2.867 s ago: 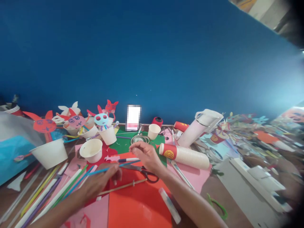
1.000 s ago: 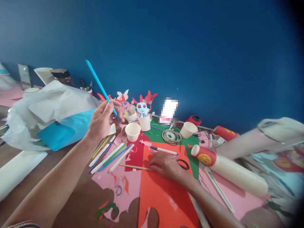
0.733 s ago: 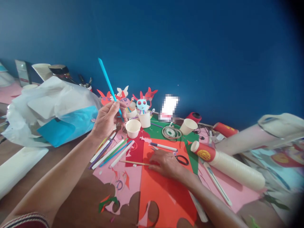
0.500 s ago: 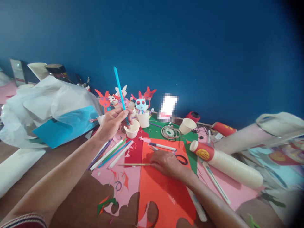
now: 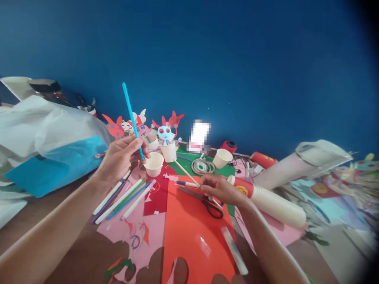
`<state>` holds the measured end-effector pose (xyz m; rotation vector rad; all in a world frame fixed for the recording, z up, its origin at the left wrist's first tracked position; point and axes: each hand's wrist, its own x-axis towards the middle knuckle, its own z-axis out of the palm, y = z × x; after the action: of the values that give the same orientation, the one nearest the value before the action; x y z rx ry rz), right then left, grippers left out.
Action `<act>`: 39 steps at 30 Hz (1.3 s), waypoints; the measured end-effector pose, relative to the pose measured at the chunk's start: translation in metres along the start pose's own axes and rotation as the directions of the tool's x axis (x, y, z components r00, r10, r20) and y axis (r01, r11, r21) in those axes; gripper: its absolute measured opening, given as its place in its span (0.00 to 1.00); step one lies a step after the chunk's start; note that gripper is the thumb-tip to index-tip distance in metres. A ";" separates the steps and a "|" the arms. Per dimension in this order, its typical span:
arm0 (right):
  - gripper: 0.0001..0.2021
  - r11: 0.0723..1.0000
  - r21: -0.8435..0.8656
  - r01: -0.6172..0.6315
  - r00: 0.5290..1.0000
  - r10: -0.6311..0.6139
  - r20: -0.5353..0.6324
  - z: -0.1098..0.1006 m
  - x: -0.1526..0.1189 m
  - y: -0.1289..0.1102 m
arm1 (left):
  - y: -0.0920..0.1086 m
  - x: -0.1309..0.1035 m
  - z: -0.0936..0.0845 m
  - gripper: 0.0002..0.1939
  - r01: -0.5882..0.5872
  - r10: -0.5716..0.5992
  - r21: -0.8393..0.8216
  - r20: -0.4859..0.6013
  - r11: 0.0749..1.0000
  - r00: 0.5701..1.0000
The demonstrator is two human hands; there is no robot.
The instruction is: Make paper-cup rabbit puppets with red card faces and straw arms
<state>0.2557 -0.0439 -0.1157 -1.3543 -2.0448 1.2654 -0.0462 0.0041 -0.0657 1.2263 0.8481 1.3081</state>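
A bright blue stick stands nearly upright in my left hand, pinched near its lower end. Just right of those fingers is a white paper cup. My right hand pinches a thin wooden stick, which points up and left toward a cup bearing a light blue paper figure. Beneath the right hand, scissors with black handles and a pen lie on orange paper. Coloured sticks lie below my left hand.
Behind are red paper figures, a tape roll, another cup and a bright pixelated patch. A long stack of paper cups lies at right, beside a white pitcher. A plastic bag fills the left.
My right hand has lifted the wooden stick off the orange paper and tilted it upward, uncovering the scissors. The view has shifted right; the blue stick is still in my left hand.
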 end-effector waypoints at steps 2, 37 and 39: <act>0.06 0.994 -0.110 -0.005 1.000 0.005 0.003 -0.003 -0.002 -0.004 | 0.007 0.000 -0.005 0.08 -0.070 0.070 0.025 -0.005 0.997 0.998; 0.09 0.744 -0.576 0.338 0.940 -0.244 0.237 0.061 0.036 -0.048 | 0.055 0.007 -0.045 0.07 -0.295 0.305 0.089 -0.132 0.951 0.943; 0.10 0.672 -0.579 0.461 0.887 -0.369 0.277 0.081 0.048 -0.063 | 0.056 0.006 -0.044 0.06 -0.293 0.303 0.089 -0.132 0.952 0.944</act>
<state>0.1430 -0.0487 -0.1129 -0.9254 -2.8278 0.4734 -0.1008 0.0099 -0.0202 1.3654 0.8373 1.6395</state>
